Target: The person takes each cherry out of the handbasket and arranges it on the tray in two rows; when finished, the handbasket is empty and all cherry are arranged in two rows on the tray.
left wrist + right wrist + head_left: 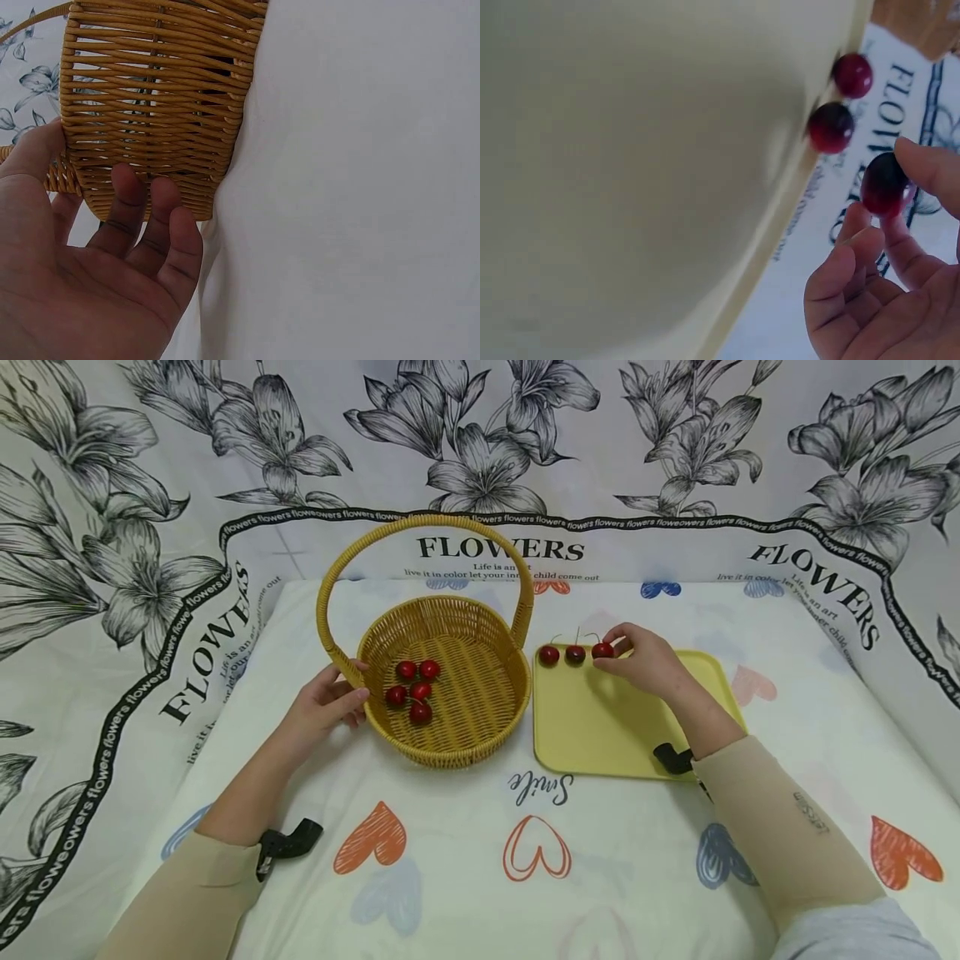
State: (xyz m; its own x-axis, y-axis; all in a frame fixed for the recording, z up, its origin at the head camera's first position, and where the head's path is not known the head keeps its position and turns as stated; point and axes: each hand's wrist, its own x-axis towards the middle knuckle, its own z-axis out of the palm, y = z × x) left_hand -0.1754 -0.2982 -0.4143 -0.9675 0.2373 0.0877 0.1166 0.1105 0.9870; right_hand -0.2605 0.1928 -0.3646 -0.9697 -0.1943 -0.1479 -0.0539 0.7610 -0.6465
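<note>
My right hand (647,662) pinches a dark red cherry (885,184) between thumb and fingers at the far edge of the yellow tray (600,727). Left of it, two more cherries with stems, one (575,654) beside the other (549,655), line that same edge. A woven basket (450,756) with a tall arched handle stands left of the tray. Several red cherries (421,713) lie in its left half. At the basket's left side my left hand (318,702) grips the rim near the handle's base, its other fingers loosely bent beside the weave in the left wrist view.
A white cloth (465,902) with printed hearts covers the surface. Behind and at the sides hangs a flower-printed fabric (480,452). Black camera mounts sit at the left wrist (292,842) and at the right wrist (672,758), the latter over the tray's near edge.
</note>
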